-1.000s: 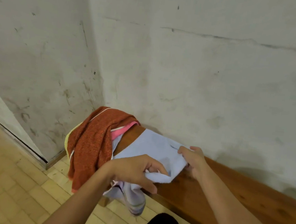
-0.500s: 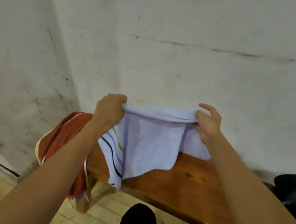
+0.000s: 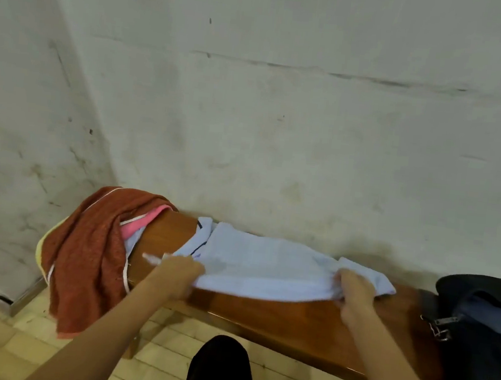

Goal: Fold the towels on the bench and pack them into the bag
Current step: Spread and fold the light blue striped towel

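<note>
Blue towel [image 3: 266,265], held aloft half a second ago, now lies spread on the tabletop [image 3: 291,318]. Left hand [image 3: 176,278] and right hand [image 3: 354,293] each pinch its front edge. Folding can begin; bag [image 3: 482,322] waits at the right end

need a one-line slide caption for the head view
Both hands, left and right, grip the near edge of a light blue towel spread on the wooden bench, between a rust towel and a dark bag.

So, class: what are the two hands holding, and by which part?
Both hold the pale blue towel by its near edge: left hand at one end, right hand at the other.
</note>
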The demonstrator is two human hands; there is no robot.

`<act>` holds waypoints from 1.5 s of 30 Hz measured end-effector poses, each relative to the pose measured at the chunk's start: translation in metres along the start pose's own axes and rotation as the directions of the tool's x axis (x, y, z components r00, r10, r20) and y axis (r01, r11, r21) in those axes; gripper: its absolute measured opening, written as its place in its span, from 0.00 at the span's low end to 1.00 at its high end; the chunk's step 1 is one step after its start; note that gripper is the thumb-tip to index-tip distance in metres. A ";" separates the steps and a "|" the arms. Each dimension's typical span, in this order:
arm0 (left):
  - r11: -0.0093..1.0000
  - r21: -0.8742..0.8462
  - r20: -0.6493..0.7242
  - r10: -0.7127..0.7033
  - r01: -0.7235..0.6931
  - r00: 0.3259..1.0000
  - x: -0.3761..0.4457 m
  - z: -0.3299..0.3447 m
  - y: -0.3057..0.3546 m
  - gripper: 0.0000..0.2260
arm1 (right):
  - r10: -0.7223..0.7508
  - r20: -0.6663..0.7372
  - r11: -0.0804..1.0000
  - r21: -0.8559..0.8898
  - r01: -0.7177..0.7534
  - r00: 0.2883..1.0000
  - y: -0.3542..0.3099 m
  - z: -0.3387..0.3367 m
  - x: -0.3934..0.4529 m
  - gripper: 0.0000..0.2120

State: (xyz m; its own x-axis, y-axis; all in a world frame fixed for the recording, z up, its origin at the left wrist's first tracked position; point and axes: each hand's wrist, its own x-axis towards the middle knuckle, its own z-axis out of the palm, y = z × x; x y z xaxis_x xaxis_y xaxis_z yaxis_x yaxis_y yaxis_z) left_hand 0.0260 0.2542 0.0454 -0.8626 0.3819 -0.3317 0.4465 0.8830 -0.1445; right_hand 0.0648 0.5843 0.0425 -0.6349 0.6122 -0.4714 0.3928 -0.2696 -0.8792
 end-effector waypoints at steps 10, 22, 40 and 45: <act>0.829 -0.558 -0.001 -0.037 0.030 0.999 0.009 0.054 -0.004 0.29 | -0.233 0.330 0.013 -0.939 0.343 0.915 0.059 -0.024 0.002 0.32; 0.800 -0.317 0.108 -0.504 0.510 0.857 0.028 0.078 -0.035 0.31 | -0.211 0.526 -0.317 -0.834 0.451 0.824 0.065 -0.004 0.014 0.34; 0.882 -0.308 0.259 -0.284 0.358 0.923 0.054 0.059 0.046 0.43 | -0.190 0.526 -0.220 -0.845 0.487 0.829 0.053 -0.018 0.015 0.22; 0.897 -0.239 0.339 -0.281 0.371 0.898 0.071 0.061 0.010 0.60 | -0.169 0.398 -0.253 -0.902 0.351 0.902 0.044 -0.066 0.021 0.18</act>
State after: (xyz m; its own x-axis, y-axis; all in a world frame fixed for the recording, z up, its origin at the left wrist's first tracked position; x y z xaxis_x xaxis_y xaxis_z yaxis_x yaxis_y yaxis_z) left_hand -0.0164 0.2733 -0.0360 -0.8195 0.0026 -0.5730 0.0239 0.9993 -0.0296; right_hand 0.1128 0.6347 -0.0011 -0.9036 0.3017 -0.3042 0.2780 0.9531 0.1195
